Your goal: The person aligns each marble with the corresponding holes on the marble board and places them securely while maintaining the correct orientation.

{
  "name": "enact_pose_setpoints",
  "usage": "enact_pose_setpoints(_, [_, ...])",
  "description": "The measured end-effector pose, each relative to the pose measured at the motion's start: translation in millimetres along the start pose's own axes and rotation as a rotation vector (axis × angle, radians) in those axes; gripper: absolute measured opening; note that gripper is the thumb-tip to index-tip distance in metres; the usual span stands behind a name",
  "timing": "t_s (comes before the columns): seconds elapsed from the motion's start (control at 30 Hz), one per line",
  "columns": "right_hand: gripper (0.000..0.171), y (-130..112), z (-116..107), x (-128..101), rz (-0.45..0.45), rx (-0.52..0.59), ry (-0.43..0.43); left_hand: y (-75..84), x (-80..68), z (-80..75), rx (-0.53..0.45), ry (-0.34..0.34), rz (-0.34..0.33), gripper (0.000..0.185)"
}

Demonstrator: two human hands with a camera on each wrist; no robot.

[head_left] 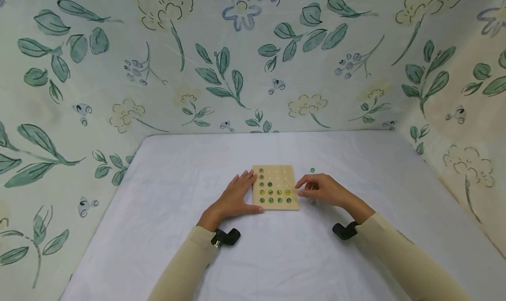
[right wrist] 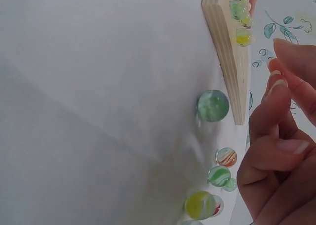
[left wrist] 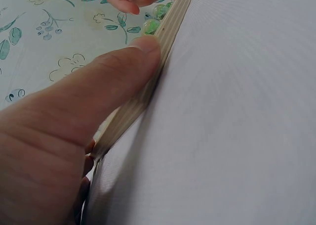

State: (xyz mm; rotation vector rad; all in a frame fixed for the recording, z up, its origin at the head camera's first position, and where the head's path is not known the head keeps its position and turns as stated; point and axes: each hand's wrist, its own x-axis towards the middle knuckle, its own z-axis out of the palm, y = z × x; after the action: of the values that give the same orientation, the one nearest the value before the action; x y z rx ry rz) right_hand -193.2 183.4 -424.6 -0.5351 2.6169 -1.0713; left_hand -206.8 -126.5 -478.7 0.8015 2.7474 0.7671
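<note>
A square wooden board (head_left: 281,177) lies on the cloth, with glass marbles (head_left: 279,192) in its two front rows and up its left column. The spread fingers of my left hand (head_left: 233,198) rest along its left edge. At the front edge, the left thumb (left wrist: 106,74) lies straight against the wood. My right hand (head_left: 326,190) hovers by the board's right edge, fingers loosely bent and a small gap between thumb and index finger. No marble shows in that gap. Below it in the right wrist view lies a blue-green marble (right wrist: 213,106) beside the board.
Loose marbles lie right of the board, among them a yellow one (right wrist: 199,205), a green-swirled one (right wrist: 219,176) and an orange-striped one (right wrist: 226,157). A green marble (head_left: 312,170) lies beyond the right hand. White cloth (head_left: 276,257) covers the table, and flowered fabric (head_left: 253,72) hangs behind.
</note>
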Motion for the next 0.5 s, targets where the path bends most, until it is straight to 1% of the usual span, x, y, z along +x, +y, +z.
enact_pose_setpoints(0.3, [0.022, 7, -1, -9, 0.021, -0.027, 0.018, 0.4, 0.2, 0.1, -0.002, -0.005, -0.009, 0.112])
enact_pose_setpoints(0.5, [0.021, 11, 0, -16, 0.039, -0.004, 0.003, 0.3, 0.0, 1.1, 0.002, -0.003, -0.010, 0.112])
